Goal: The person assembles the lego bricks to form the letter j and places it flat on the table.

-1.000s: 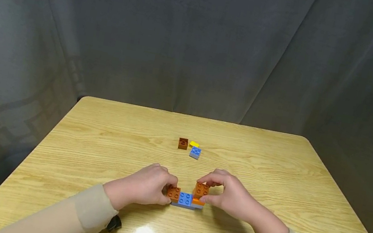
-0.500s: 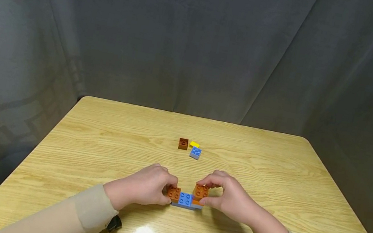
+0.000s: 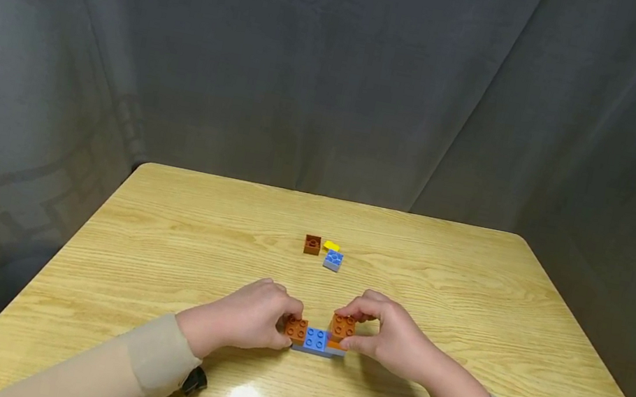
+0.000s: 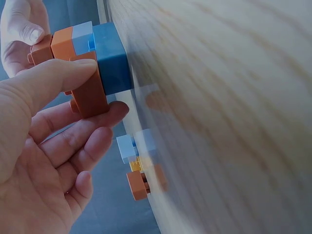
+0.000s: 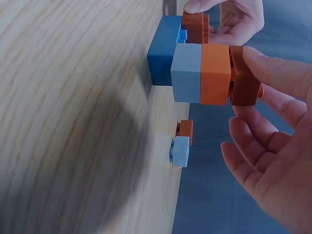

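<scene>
A long blue toy building brick (image 3: pixel 315 339) lies on the table with a brown brick (image 3: pixel 295 330) overhanging its left end. My left hand (image 3: pixel 246 317) pinches that brown brick between thumb and fingers. Stacked at the blue brick's right end are a light blue brick (image 5: pixel 186 73) and an orange brick (image 5: pixel 215 74). Above the orange one, my right hand (image 3: pixel 396 334) pinches a second brown brick (image 3: pixel 343 326) by its front and back. In the right wrist view a narrow gap with studs shows between this brown brick and the orange one; it sits slightly askew.
Farther back on the wooden table (image 3: pixel 213 215) lie three loose bricks: a brown brick (image 3: pixel 312 245) with its hollow side showing, a yellow brick (image 3: pixel 331 246) and a light blue brick (image 3: pixel 333 260). Grey curtains (image 3: pixel 312 84) hang behind and beside the table.
My right hand and its brown brick have come down slightly toward the orange brick. The left hand and the loose bricks have stayed put.
</scene>
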The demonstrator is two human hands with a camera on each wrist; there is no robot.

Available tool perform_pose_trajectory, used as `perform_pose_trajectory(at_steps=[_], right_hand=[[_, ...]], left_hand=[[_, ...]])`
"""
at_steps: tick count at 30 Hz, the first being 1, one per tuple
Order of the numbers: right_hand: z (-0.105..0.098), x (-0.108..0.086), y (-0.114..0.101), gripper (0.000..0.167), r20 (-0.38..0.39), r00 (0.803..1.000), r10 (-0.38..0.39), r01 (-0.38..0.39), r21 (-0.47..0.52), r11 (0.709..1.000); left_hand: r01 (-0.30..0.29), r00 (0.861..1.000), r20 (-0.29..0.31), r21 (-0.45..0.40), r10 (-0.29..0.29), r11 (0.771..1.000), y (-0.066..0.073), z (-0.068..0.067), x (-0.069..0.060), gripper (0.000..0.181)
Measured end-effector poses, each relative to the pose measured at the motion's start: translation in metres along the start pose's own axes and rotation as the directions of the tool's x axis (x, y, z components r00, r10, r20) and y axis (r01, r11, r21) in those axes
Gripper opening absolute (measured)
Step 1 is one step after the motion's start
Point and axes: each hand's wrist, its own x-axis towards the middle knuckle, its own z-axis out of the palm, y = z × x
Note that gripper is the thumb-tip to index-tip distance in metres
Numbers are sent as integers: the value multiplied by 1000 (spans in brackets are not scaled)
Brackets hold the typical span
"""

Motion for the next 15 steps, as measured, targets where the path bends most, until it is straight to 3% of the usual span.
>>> perform_pose_trajectory(at_steps=[15], right_hand=[[1, 1, 1, 33, 11, 1000, 4, -4, -2, 1000]], left_hand=[[1, 1000, 1, -1, -1, 1000, 1, -1, 0, 23]])
